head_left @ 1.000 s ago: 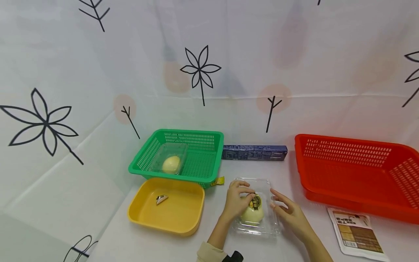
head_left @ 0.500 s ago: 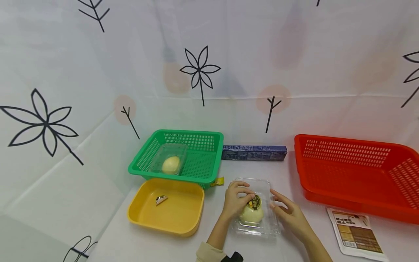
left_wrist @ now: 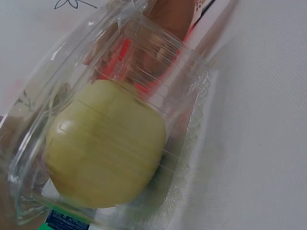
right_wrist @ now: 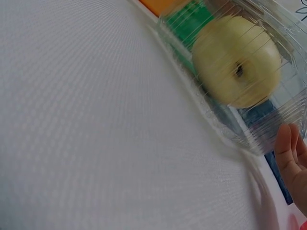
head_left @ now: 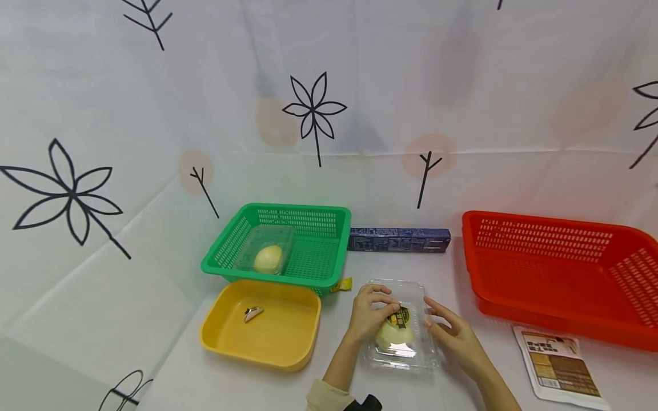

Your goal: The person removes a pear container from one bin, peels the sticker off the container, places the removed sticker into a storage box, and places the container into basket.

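Observation:
A clear plastic clamshell box [head_left: 418,345] lies on the white table between my hands, its lid closed over one pale yellow-green round fruit [left_wrist: 105,143]. A round black-and-yellow sticker [head_left: 401,317] shows on the lid above the fruit. My left hand [head_left: 371,314] rests on the lid from the left, with the thumb at the sticker and the fingers bent loosely over the upper part. On the right, my right hand [head_left: 454,334] touches the box's side wall with its fingers extended; the right wrist view shows those fingertips right at the clear wall.
A green basket [head_left: 321,277] at back left holds another boxed fruit [head_left: 268,258]. Before it sits a yellow tray [head_left: 259,342] with a small shiny item [head_left: 253,313]. A dark blue carton [head_left: 399,240], a red basket [head_left: 534,274] and a printed packet [head_left: 560,365] lie around.
The box and its sticker have shifted a tiny amount, and the glare on the lid over the fruit is brighter. Both hands stay nearly in place.

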Action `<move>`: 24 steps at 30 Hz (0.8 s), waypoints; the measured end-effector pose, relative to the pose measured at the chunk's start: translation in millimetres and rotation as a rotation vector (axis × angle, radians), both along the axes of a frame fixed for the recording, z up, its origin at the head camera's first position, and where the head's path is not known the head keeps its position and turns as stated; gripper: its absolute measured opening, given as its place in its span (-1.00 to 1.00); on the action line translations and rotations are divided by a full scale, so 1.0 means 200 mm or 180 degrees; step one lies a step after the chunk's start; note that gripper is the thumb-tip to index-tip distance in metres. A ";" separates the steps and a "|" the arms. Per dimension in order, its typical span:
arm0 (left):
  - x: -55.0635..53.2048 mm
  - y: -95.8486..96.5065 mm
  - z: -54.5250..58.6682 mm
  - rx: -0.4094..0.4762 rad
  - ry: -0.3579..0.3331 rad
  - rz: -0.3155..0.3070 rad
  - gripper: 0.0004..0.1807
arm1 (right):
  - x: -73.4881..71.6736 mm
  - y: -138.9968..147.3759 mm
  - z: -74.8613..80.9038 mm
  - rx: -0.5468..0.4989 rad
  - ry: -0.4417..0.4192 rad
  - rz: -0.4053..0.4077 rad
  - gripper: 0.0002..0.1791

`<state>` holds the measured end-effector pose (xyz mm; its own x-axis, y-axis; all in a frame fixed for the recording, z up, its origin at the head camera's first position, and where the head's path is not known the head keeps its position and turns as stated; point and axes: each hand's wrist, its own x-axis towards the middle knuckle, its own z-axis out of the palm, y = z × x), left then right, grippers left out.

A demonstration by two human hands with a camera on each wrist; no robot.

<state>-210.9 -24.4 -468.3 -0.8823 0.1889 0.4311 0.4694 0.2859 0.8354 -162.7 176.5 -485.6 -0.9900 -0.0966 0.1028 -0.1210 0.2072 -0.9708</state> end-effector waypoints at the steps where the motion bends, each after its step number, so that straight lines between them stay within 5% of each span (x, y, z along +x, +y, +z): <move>1: 0.00 0.00 0.00 0.0032 -0.0040 -0.0017 -0.89 | 0.00 0.00 0.00 0.0015 -0.0017 -0.0016 -0.43; 12: 0.00 0.00 0.01 0.0265 -0.0490 -0.0062 -0.89 | 0.00 0.00 -0.01 0.0070 -0.0111 -0.0076 -0.42; 17: 0.05 -0.01 0.11 0.0323 -0.0572 -0.0138 -0.90 | 0.00 0.00 -0.01 0.0019 -0.0074 -0.0068 -0.43; 24: 0.03 -0.02 0.06 0.0488 -0.0557 -0.0178 -0.89 | 0.00 -0.01 -0.02 0.0035 -0.0076 -0.0084 -0.43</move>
